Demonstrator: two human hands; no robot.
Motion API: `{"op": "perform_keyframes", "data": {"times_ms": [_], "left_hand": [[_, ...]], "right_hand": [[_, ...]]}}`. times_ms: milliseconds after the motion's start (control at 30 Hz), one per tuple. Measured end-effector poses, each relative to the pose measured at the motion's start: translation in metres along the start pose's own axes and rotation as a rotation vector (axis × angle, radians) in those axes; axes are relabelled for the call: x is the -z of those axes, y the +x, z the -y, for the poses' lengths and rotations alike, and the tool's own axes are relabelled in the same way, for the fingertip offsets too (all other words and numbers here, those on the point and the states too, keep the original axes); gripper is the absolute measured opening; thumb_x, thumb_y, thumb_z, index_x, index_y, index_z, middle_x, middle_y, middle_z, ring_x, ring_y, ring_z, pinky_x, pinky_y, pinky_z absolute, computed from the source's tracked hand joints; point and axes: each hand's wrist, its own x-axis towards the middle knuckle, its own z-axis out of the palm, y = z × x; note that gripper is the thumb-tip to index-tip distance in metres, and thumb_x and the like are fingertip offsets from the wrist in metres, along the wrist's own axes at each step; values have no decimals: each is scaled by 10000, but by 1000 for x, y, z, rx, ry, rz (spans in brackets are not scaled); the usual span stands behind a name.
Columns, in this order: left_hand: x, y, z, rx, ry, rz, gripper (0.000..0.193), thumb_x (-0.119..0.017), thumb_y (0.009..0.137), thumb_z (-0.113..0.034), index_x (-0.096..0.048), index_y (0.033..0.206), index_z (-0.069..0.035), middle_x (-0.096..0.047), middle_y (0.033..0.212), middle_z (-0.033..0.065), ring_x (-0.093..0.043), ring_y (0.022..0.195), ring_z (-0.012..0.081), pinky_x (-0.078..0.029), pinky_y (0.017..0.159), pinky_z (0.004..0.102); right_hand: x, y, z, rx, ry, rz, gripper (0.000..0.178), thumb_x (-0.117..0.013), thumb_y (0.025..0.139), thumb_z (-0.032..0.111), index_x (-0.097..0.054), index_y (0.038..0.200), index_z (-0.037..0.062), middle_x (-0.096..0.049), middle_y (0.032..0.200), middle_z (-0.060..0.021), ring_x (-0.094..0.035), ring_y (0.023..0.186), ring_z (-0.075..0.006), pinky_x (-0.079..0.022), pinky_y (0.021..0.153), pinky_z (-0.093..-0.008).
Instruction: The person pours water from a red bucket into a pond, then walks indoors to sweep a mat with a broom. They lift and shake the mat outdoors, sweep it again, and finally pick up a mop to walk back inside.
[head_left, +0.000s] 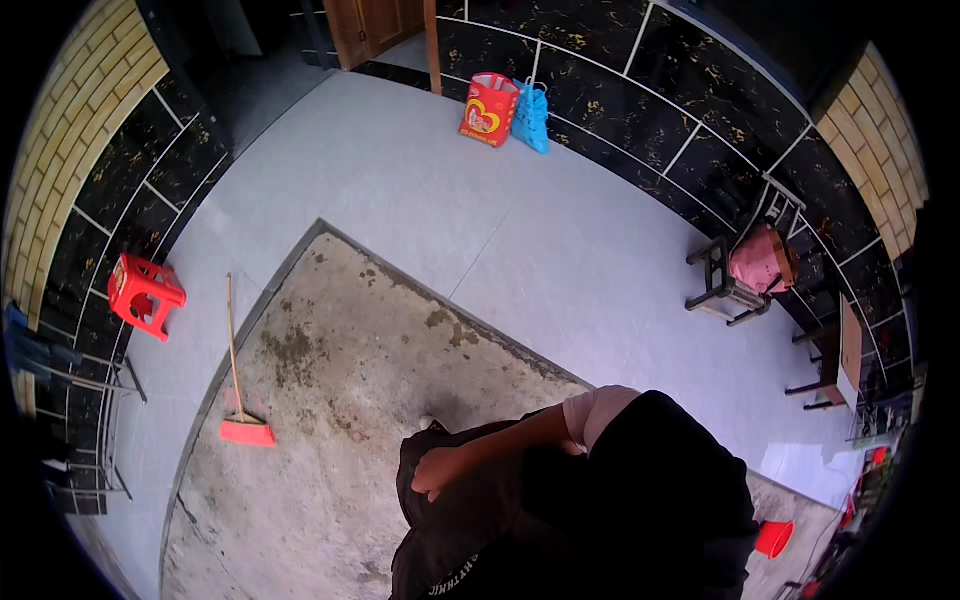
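Note:
My right hand (434, 472) rests on the dark trousers (480, 500) at my knee, with its fingers curled in and nothing seen in them. The bare forearm runs back to a light sleeve and a black top. My left hand does not show; my dark clothing fills the lower part of the view. A shoe tip (432, 424) peeks out beyond the knee. To the left, a broom (248, 432) with a red head and a long wooden handle lies on the rough concrete, apart from my hand.
A red plastic stool (147, 295) stands at the left wall. Against the far wall lean a red bag (489, 110) and a blue bag (531, 118). On the right are a chair (728, 285) holding a pink bag (757, 260), a small wooden table (845, 350) and a red bucket (774, 539).

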Motion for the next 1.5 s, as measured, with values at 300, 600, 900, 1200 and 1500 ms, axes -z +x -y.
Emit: {"op": "perform_keyframes", "data": {"times_ms": [300, 600, 900, 1200, 1500], "left_hand": [[220, 180, -73, -18, -15, -18, 192, -545, 707, -161, -549, 752, 25, -571, 610, 127, -545, 484, 185, -431, 418, 282], [411, 297, -367, -496, -183, -117, 94, -493, 742, -81, -536, 744, 3, -543, 573, 72, -511, 471, 115, -389, 416, 206], [469, 412, -370, -387, 234, 5, 220, -517, 732, -239, -560, 754, -24, -584, 600, 90, -576, 525, 156, -445, 515, 285], [553, 425, -227, -18, 509, -135, 222, -519, 686, -262, -590, 744, -60, -574, 687, 152, -565, 681, 303, -450, 580, 366], [696, 543, -348, -48, 160, 28, 303, -589, 631, -342, -590, 725, -55, -592, 750, 143, -576, 754, 259, -443, 645, 354]], "right_hand": [[162, 109, -91, -236, -44, -318, 225, -576, 616, 253, -572, 692, 41, -556, 694, -139, -533, 654, -310, -406, 549, -411], [284, 187, -172, -210, 92, -248, 226, -525, 675, 259, -549, 690, 35, -533, 662, -159, -517, 638, -325, -383, 551, -422], [470, 278, -270, -175, 184, -252, 213, -488, 658, 239, -542, 760, 60, -548, 698, -163, -535, 702, -338, -396, 613, -440], [604, 378, -339, -42, 292, -36, 203, -486, 724, 282, -536, 761, 88, -557, 701, -103, -539, 700, -282, -403, 616, -397], [757, 477, -398, -311, 340, 16, 249, -482, 756, 309, -521, 826, 73, -560, 761, -112, -536, 750, -288, -405, 654, -384]]}}
